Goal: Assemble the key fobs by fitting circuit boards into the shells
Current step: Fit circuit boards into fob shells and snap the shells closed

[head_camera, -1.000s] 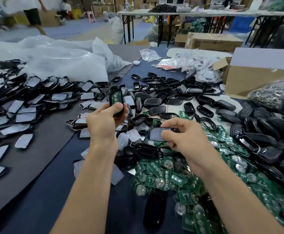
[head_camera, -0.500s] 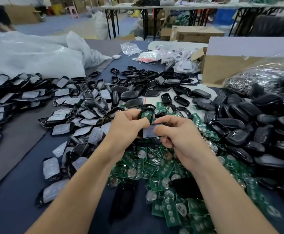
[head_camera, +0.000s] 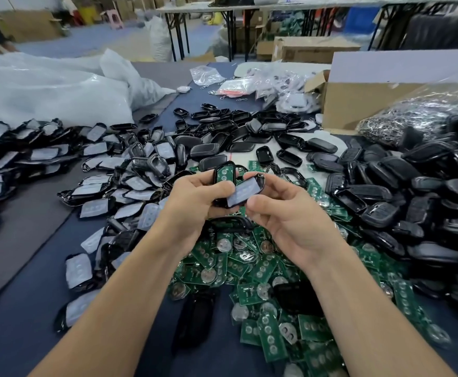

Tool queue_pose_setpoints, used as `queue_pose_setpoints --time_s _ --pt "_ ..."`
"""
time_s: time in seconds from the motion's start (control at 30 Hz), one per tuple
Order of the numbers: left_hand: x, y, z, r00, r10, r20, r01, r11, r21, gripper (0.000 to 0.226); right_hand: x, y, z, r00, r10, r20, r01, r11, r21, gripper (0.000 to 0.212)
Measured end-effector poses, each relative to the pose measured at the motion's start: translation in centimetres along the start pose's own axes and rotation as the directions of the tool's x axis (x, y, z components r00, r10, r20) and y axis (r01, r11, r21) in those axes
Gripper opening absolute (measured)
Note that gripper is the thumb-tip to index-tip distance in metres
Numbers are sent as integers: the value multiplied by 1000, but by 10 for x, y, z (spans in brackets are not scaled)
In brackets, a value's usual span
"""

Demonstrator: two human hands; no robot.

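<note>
While left hand (head_camera: 192, 202) and right hand (head_camera: 290, 216) each grip shells (head_camera: 245, 193), circuit boards (head_camera: 263, 268) litter the blue warehouse table (head_camera: 18, 336).

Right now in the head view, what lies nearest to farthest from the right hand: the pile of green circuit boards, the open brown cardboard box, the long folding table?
From the right hand:
1. Pile of green circuit boards, directly beneath.
2. Open brown cardboard box, beyond, to the right.
3. Long folding table, far across the room.
</note>
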State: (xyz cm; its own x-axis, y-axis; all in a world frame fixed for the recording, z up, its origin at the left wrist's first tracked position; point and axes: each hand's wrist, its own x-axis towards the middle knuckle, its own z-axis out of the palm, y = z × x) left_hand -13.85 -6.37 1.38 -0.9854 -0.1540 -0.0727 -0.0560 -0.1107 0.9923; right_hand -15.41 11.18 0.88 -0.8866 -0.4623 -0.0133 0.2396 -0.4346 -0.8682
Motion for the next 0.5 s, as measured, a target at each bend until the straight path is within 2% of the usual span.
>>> queue_pose_setpoints --time_s 0.07,0.23,0.33,0.5 --pt "-1 1 1 1000 12 5 -12 1000 3 12 0 1 -1 1000 -7 -16 7 1000 -8 31" --pt "-4 2 4 999 33 -43 -32 999 24 14 1 0 -8 1000 28 -10 -28 1000 -5 39" --pt "-6 5 4 996 69 -58 -67 997 22 22 2 -1 -8 999 37 -7 -37 999 16 36" --pt "-11 7 7 980 191 -62 -179 970 162 20 2 -1 -9 999 39 -13 -38 998 59 34"
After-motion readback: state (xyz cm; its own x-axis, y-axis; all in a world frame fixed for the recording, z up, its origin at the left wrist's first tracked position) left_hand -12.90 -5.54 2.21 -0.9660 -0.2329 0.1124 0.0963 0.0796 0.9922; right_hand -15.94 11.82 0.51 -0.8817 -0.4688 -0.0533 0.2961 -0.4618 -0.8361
